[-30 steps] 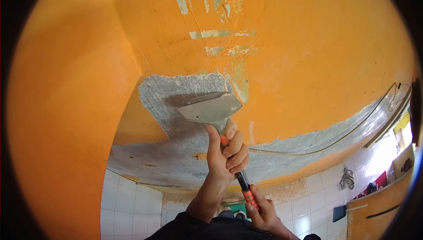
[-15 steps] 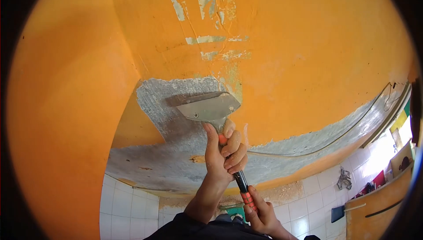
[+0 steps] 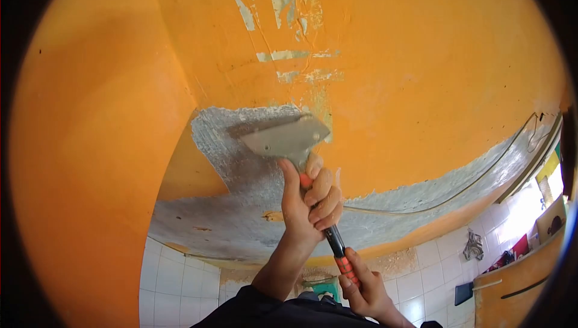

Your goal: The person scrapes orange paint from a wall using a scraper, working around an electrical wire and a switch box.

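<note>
A wide-bladed scraper (image 3: pixel 288 138) is raised against the orange painted ceiling (image 3: pixel 409 123), its blade over the edge of a bare grey patch (image 3: pixel 211 141). My left hand (image 3: pixel 310 198) wraps round the upper handle just below the blade head, thumb along the near side. Lower down, my right hand (image 3: pixel 366 289) grips the red and black end of the long handle (image 3: pixel 335 241). The blade looks slightly blurred. Flaked strips of pale undercoat (image 3: pixel 283 55) show above it.
An orange wall (image 3: pixel 90 165) rises close on the left. A cable (image 3: pixel 415 212) runs along the grey scraped band to the right. White tiles (image 3: pixel 162 280) line the lower walls. At the lower right stands a wooden cabinet (image 3: pixel 512 280) with items on top, near a bright window.
The scraper blade has moved slightly upward against the ceiling, and my left hand has gone up with it. Both hands keep their hold on the handle.
</note>
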